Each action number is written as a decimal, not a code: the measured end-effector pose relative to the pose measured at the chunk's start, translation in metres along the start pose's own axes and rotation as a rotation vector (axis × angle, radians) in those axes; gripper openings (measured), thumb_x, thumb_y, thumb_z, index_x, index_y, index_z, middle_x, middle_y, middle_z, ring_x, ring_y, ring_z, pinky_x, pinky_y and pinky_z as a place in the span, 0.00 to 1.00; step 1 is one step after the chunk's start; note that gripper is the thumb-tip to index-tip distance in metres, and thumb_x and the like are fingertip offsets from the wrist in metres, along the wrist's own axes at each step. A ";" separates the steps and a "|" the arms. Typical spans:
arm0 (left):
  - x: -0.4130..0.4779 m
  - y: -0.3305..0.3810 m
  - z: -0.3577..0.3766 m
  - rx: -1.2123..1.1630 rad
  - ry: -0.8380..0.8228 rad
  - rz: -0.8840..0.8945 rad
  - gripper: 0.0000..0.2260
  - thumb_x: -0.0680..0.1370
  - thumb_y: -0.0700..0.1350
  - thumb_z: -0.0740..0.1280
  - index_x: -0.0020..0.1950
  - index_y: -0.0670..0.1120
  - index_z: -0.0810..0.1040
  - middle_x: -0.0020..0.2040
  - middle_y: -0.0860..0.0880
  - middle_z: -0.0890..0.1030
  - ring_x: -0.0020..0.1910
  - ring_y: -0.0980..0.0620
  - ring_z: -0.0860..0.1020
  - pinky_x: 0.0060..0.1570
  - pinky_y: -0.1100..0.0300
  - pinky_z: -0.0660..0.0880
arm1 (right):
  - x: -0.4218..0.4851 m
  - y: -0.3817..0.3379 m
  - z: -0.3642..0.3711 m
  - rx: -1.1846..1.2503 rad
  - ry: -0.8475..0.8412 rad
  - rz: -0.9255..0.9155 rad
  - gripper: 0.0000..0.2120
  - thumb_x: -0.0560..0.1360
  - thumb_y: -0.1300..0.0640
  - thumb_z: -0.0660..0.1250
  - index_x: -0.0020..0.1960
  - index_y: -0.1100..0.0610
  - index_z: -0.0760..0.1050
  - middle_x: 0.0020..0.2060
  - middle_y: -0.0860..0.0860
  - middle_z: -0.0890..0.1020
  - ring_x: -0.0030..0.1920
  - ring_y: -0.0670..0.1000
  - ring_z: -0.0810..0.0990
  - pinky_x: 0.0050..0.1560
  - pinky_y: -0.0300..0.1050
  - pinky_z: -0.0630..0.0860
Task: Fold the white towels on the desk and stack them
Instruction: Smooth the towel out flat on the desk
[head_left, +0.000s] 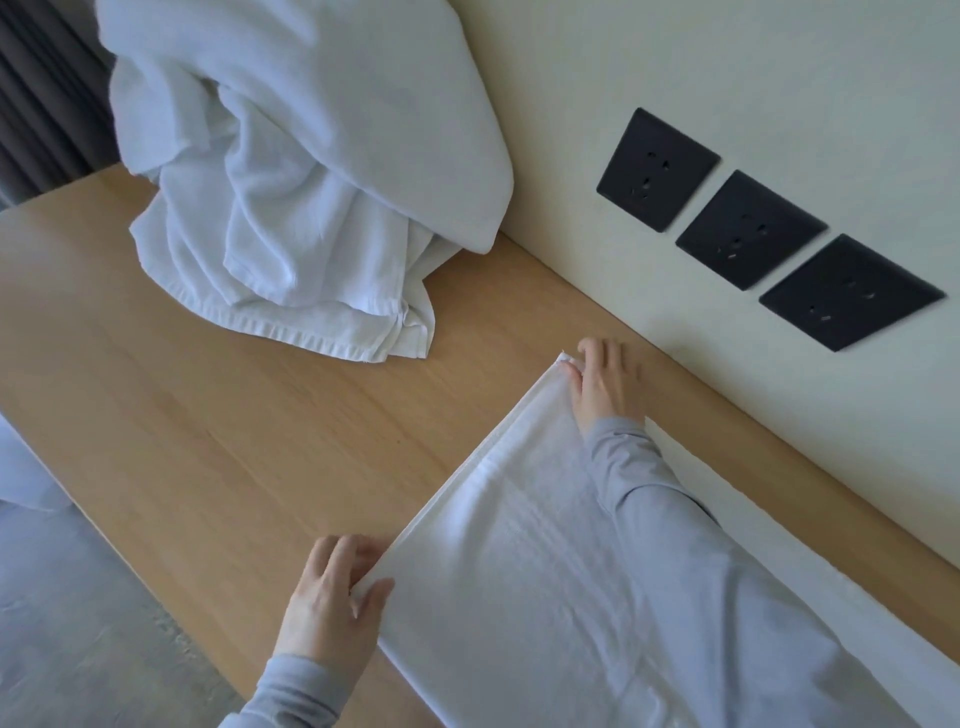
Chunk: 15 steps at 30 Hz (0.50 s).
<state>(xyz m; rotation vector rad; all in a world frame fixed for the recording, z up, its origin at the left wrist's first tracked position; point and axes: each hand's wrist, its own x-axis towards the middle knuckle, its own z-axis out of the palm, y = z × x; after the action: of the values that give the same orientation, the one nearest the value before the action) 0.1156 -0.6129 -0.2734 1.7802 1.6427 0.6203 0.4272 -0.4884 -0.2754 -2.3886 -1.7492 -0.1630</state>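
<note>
Left hand (332, 597) pinches the towel (519, 582) at its near corner; right hand (602, 384) pinches the far corner.

Pale wooden desk (208, 426) against cream wall (675, 62); three black square sockets (750, 229) 2 o'clock, dark curtain (41, 104) 10, grey floor (78, 634) 8.
</note>
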 end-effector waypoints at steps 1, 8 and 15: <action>0.000 0.007 0.003 0.071 0.049 0.059 0.11 0.71 0.43 0.64 0.52 0.47 0.78 0.48 0.48 0.78 0.43 0.53 0.77 0.45 0.53 0.76 | -0.008 -0.009 -0.008 0.070 0.091 -0.048 0.13 0.78 0.53 0.60 0.55 0.61 0.74 0.54 0.57 0.78 0.53 0.59 0.76 0.53 0.53 0.68; 0.008 0.033 0.041 0.491 -0.262 0.513 0.25 0.77 0.54 0.53 0.63 0.40 0.77 0.65 0.42 0.75 0.64 0.44 0.74 0.70 0.53 0.55 | -0.129 -0.047 -0.008 0.346 -0.229 -0.870 0.20 0.80 0.56 0.51 0.71 0.60 0.66 0.72 0.53 0.66 0.74 0.51 0.60 0.72 0.51 0.57; 0.010 0.015 0.050 0.527 -0.331 0.495 0.31 0.77 0.61 0.52 0.72 0.42 0.65 0.73 0.45 0.65 0.73 0.49 0.59 0.70 0.51 0.54 | -0.055 0.009 0.008 0.025 -0.349 -0.749 0.24 0.78 0.47 0.52 0.73 0.52 0.61 0.73 0.51 0.64 0.74 0.52 0.60 0.71 0.57 0.59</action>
<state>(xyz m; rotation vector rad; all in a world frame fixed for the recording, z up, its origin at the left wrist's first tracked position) 0.1625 -0.6100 -0.2980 2.5476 1.2035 0.0693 0.4190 -0.5407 -0.2945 -1.6941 -2.7069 0.1950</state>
